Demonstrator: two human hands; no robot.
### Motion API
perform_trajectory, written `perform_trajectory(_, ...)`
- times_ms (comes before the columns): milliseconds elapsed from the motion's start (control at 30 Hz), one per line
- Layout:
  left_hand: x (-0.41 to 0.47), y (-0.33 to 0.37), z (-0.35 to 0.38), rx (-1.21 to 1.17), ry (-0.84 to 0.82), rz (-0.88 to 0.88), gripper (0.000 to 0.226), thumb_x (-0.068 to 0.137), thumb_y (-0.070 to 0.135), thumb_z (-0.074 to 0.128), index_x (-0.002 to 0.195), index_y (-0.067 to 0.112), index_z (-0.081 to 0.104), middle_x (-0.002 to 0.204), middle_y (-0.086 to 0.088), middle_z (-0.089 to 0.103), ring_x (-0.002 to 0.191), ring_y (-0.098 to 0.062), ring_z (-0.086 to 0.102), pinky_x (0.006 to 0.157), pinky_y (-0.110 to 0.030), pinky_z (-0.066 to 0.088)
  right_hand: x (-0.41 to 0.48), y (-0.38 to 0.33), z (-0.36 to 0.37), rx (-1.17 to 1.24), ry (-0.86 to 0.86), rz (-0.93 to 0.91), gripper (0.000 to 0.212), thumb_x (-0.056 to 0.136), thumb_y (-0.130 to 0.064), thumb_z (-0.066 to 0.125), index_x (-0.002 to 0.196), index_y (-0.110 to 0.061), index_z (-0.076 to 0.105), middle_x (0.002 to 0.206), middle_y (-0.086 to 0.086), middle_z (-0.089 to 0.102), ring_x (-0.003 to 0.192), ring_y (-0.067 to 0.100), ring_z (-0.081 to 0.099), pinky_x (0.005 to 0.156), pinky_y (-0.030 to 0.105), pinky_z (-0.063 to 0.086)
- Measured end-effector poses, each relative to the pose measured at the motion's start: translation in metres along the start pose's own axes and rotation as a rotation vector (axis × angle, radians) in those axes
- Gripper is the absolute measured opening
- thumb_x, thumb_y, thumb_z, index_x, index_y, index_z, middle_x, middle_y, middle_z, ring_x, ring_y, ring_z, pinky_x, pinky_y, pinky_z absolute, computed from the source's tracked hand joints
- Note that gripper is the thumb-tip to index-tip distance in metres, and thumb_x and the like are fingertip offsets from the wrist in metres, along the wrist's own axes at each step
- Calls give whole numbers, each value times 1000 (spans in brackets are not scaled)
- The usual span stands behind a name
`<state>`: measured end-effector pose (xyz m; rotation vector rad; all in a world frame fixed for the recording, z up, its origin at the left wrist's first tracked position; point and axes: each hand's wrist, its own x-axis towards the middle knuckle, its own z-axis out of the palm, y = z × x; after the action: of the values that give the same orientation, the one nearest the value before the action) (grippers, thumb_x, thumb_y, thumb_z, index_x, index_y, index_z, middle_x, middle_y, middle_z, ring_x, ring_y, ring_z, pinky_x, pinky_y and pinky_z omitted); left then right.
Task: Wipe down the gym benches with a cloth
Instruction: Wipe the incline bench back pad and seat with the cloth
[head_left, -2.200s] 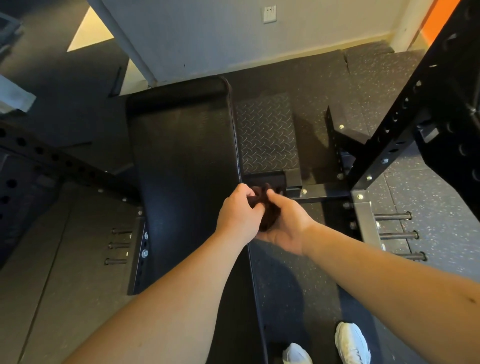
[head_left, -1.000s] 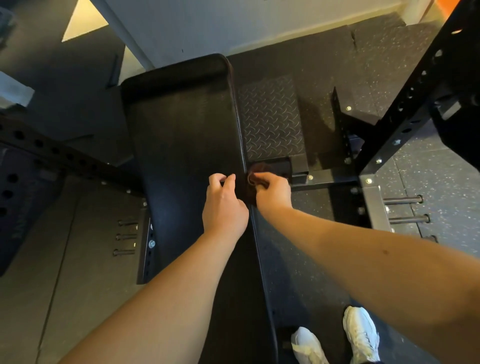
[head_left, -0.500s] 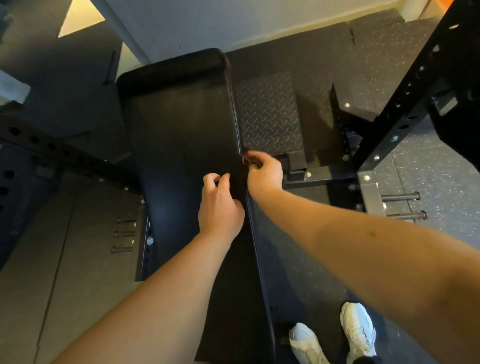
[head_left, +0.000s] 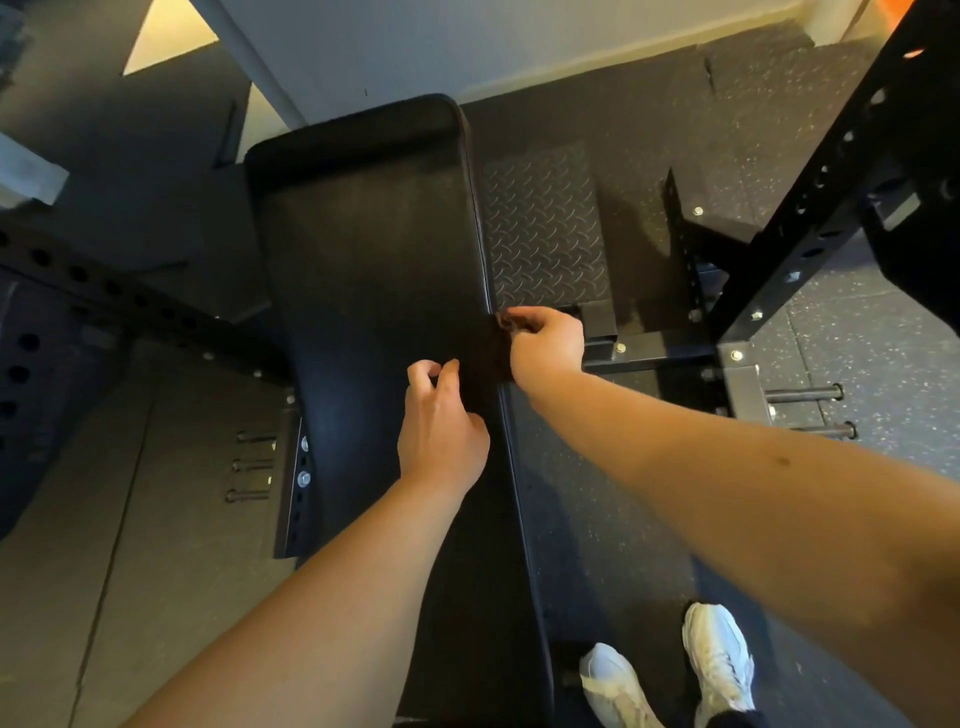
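A long black padded bench (head_left: 374, 249) runs from the bottom of the view up toward the wall. A dark brown cloth (head_left: 488, 348) lies spread at the bench's right edge, hard to tell apart from the black pad. My right hand (head_left: 545, 345) pinches the cloth's far corner over that edge. My left hand (head_left: 441, 426) is over the pad just left of the cloth, with its fingertips curled at the cloth's near corner; the grip itself is hard to make out.
A black perforated rack upright (head_left: 810, 208) slants across the right side, with its bolted base (head_left: 737, 364) and steel pegs (head_left: 802, 392) near my right arm. A diamond-plate step (head_left: 545, 228) lies right of the bench. Another perforated beam (head_left: 104, 291) crosses the left. My white shoes (head_left: 670, 670) stand on rubber flooring.
Both hands held the bunched cloth together beside the bench. They have since moved apart: my right hand went up along the bench edge, and the cloth now lies stretched out between them.
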<state>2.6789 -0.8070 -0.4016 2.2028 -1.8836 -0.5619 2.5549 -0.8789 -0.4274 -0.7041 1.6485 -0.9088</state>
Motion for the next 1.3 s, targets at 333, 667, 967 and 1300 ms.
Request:
perform_trajectory(333, -7, 0, 12, 3, -22, -29, 69, 96, 12, 64, 156, 24, 34, 153, 2, 24, 120, -18, 55, 79, -30, 60, -38, 85, -8, -258, -112, 112, 37, 96, 5, 54, 119, -19, 70, 116, 3, 68, 107, 22, 66, 92, 37, 58)
perform_trajectory(667, -11, -10, 17, -32, -25, 11, 73, 93, 9, 67, 156, 22, 33, 148, 0, 28, 116, -19, 55, 79, -30, 59, -7, 22, 7, 3, 28, 6, 38, 98, -1, 54, 124, -26, 67, 124, -2, 66, 113, 17, 62, 96, 38, 57)
perform_trajectory(967, -27, -25, 23, -20, -37, -22, 75, 95, 11, 65, 158, 25, 28, 152, 1, 23, 117, -18, 56, 80, -29, 60, -58, 100, 4, -201, -39, 26, 42, 103, -2, 46, 139, -19, 60, 138, 2, 61, 129, 20, 57, 106, 34, 46)
perform_trajectory(1300, -43, -35, 37, -110, -14, -93, 69, 92, 8, 67, 152, 24, 37, 149, 3, 29, 112, -15, 57, 80, -27, 57, -31, 54, 10, -108, 24, 144, 34, 97, -3, 56, 122, -23, 67, 125, 7, 64, 112, 26, 63, 96, 46, 57)
